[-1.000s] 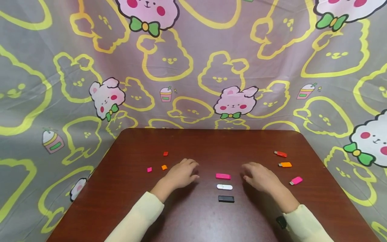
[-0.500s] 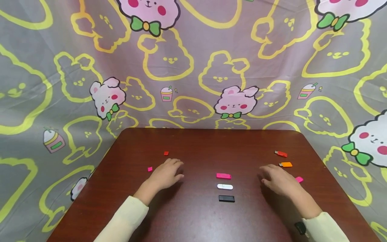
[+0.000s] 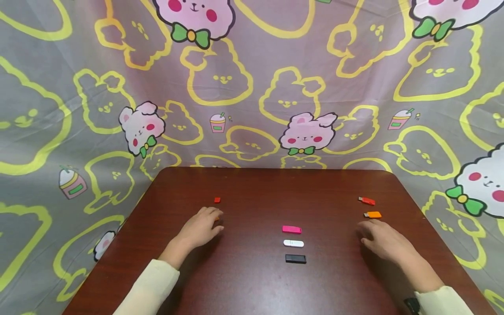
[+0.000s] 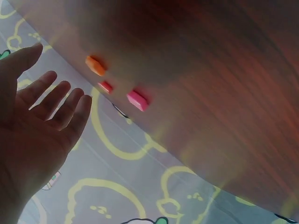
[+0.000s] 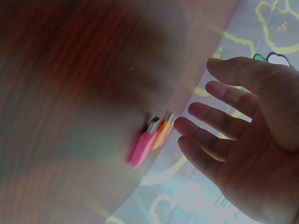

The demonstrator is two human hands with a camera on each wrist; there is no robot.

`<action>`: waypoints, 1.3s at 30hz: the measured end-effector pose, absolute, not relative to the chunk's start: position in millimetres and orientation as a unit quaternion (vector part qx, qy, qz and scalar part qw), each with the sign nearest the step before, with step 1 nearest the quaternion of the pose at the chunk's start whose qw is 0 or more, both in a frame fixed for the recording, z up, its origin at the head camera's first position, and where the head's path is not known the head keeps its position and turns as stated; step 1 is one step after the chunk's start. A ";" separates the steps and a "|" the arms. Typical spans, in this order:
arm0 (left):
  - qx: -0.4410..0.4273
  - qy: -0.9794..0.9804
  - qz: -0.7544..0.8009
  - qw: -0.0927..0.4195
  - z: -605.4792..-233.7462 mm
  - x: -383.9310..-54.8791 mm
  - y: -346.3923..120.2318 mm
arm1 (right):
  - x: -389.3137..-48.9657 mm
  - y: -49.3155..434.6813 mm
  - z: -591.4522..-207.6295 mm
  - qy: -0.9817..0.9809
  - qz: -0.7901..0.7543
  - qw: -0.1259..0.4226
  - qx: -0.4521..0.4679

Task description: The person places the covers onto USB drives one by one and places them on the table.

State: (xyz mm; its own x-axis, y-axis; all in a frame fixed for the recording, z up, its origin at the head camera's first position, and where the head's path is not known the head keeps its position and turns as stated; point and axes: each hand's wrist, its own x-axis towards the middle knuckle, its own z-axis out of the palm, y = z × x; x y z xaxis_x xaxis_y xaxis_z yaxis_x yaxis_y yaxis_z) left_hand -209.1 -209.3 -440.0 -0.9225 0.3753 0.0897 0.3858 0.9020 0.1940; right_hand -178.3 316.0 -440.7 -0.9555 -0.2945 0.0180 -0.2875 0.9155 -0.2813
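My left hand [image 3: 198, 228] hovers over the table's left side, fingers relaxed and holding nothing. Beneath and beyond it lie small USB stick caps: a red cap [image 3: 217, 200], an orange cap [image 4: 96, 66] and a pink cap [image 4: 138, 100]. In the head view that hand hides the pink cap and most of the orange one. On the right, my right hand [image 3: 387, 240] is held above the table with loose, bare fingers. Near it lie an uncapped red USB stick [image 3: 367, 201], an orange one [image 3: 372, 215] and a pink one [image 5: 144, 147], which this hand covers in the head view.
Between the hands, a capped pink USB stick [image 3: 292, 229], a white one [image 3: 293, 243] and a black one [image 3: 295, 259] lie in a column. The brown table [image 3: 252, 188] meets a cartoon-patterned cloth [image 3: 252, 87] behind and at both sides. A dark band sits at the right cuff.
Both hands have moved apart, the left one leftward over the caps and the right one rightward over the pink uncapped stick. The USB sticks and caps stay where they were.
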 end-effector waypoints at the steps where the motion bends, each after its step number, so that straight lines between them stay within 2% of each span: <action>1: -0.194 -0.975 -0.106 0.027 -440.7 -209.5 -211.8 | -178.0 318.7 -441.3 0.979 -0.140 0.013 -0.147; 11: -0.174 -0.979 -0.105 0.030 -443.1 -213.0 -235.0 | -176.0 343.5 -444.5 0.982 -0.138 0.008 -0.127; 18: -0.148 -0.984 -0.103 0.013 -447.1 -214.7 -251.3 | -174.8 360.0 -448.1 0.983 -0.132 -0.017 -0.128; 22: -0.140 -0.985 -0.096 0.005 -451.6 -215.0 -259.9 | -175.9 367.8 -449.5 0.985 -0.126 0.004 -0.115; 25: -0.130 -0.986 -0.100 -0.004 -452.9 -216.4 -263.1 | -176.1 373.0 -451.1 0.986 -0.122 0.014 -0.110; 32: -0.109 -0.988 -0.109 -0.030 -454.8 -223.3 -264.7 | -178.0 381.2 -457.3 0.986 -0.111 -0.005 -0.122; 39: -0.103 -0.988 -0.108 -0.035 -457.4 -227.3 -266.2 | -182.8 384.1 -461.2 0.985 -0.112 -0.011 -0.134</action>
